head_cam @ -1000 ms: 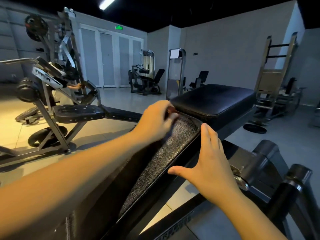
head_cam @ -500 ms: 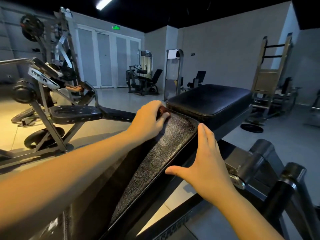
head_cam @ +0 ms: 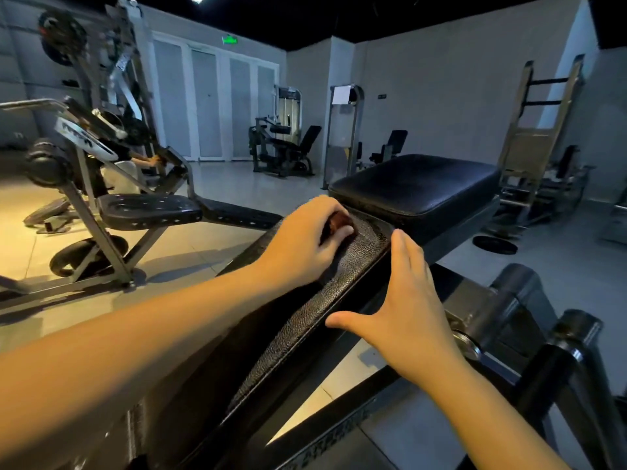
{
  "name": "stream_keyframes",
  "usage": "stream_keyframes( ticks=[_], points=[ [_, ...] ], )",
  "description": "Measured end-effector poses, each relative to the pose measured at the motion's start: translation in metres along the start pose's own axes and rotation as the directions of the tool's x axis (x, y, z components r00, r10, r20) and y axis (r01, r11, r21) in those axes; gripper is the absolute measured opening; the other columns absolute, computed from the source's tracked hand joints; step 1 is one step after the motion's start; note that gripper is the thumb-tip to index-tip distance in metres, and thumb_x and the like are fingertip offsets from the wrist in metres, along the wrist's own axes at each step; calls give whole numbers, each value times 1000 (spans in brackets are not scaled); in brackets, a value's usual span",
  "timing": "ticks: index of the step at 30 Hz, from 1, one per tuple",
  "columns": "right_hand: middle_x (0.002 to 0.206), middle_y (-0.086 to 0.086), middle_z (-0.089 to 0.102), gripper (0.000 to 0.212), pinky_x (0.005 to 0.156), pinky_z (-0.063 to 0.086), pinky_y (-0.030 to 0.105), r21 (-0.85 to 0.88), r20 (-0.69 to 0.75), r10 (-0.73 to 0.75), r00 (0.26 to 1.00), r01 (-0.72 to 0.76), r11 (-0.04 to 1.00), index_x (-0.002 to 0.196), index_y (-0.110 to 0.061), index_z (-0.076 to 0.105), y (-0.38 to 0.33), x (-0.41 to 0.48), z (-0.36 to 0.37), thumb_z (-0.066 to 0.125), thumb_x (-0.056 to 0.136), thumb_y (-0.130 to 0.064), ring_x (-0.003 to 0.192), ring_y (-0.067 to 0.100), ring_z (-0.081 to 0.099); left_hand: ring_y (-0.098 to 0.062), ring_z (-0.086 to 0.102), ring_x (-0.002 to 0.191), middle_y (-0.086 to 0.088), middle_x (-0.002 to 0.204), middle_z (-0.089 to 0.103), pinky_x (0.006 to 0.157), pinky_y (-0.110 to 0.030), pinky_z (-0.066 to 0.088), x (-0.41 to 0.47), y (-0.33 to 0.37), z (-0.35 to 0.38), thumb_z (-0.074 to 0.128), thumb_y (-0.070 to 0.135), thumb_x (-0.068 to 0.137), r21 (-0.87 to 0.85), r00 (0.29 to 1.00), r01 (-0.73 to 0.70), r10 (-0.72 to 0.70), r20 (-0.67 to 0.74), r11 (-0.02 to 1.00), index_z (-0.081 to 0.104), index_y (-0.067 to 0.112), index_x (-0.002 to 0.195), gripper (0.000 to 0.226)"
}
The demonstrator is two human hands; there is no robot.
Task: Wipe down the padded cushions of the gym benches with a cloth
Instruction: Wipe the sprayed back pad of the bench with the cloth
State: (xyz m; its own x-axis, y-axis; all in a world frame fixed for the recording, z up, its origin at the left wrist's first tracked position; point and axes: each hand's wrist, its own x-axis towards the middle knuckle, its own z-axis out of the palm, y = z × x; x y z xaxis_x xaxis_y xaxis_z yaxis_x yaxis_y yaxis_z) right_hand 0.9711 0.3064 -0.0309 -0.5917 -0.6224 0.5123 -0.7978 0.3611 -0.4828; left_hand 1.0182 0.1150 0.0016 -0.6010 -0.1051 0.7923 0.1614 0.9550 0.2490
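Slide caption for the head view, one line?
Left hand grips a reddish cloth on the bench's textured back pad; open right hand rests against the pad's side edge, seat cushion just beyond.

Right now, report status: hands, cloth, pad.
Left hand grips cloth on pad. Right hand open, against pad edge. Nothing in the way.

Left hand (head_cam: 305,237) hides most of the cloth (head_cam: 340,220).

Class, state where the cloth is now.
Head view, centre: the cloth is bunched under the left hand at the upper end of the sloped cushion, beside the seat pad.
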Motion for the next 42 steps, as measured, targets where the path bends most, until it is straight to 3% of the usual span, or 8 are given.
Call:
stream_keyframes(
  ticks=[3,5,14,17,21,29,35,42],
  points=[
    [164,-21,-6,144,127,18,42,5,4,4,1000,-4,1000,161,-28,-11,1,-1,0,82,60,-71,156,12,-1,-30,59,102,-3,99,60,79,-33,38,34,-59,-7,64,26,99,88,913,407,-408,-12,909,59,14,98,13],
    [164,-20,-6,144,127,19,43,-9,4,3,1000,-3,1000,160,-28,-11,1,0,-1,79,59,-74,156,13,0,-32,59,101,-2,94,57,77,-34,38,45,-69,-10,64,28,99,110,881,470,-474,11,876,56,15,93,17],
    [164,-22,-4,144,126,23,45,-23,-7,7,1000,-7,1000,161,-29,-9,1,1,0,84,58,-70,155,13,2,-17,59,93,1,99,63,79,-27,45,-3,24,-7,68,23,96,-77,983,-151,158,96,985,64,13,104,13],
    [165,-20,-5,144,127,19,44,-20,3,1,1000,-1,1000,161,-27,-9,1,0,1,80,58,-74,156,13,0,-26,60,97,3,94,58,77,-30,38,19,-40,-8,68,27,96,112,985,171,-174,13,979,59,18,96,12],
    [165,-21,-6,144,127,18,47,-19,-4,6,1000,-6,1000,160,-29,-11,4,-1,2,65,53,-86,156,13,0,-34,61,101,-6,96,64,76,-34,39,37,-92,-16,66,31,97,175,844,529,-536,-5,831,60,12,94,21],
    [164,-21,-3,144,126,21,48,-27,-17,5,1000,-5,1000,160,-31,-10,5,1,3,79,56,-76,155,14,1,-11,54,88,3,96,60,76,-22,42,-9,34,-5,69,22,96,-39,993,-98,100,68,994,62,15,102,12],
    [165,-20,-5,144,127,19,45,-26,-7,3,1000,-3,1000,160,-29,-12,5,-1,4,60,50,-89,156,13,1,-31,58,97,0,92,52,74,-32,30,32,-57,-15,64,27,99,188,906,416,-423,-3,890,50,17,90,20],
    [165,-19,-2,144,127,20,47,-44,-23,-8,1000,7,999,160,-30,-10,6,3,3,75,55,-81,156,16,2,-14,55,91,2,96,61,77,-25,41,2,43,-4,68,24,95,-22,996,-47,49,80,999,62,15,101,13]
  ],
)
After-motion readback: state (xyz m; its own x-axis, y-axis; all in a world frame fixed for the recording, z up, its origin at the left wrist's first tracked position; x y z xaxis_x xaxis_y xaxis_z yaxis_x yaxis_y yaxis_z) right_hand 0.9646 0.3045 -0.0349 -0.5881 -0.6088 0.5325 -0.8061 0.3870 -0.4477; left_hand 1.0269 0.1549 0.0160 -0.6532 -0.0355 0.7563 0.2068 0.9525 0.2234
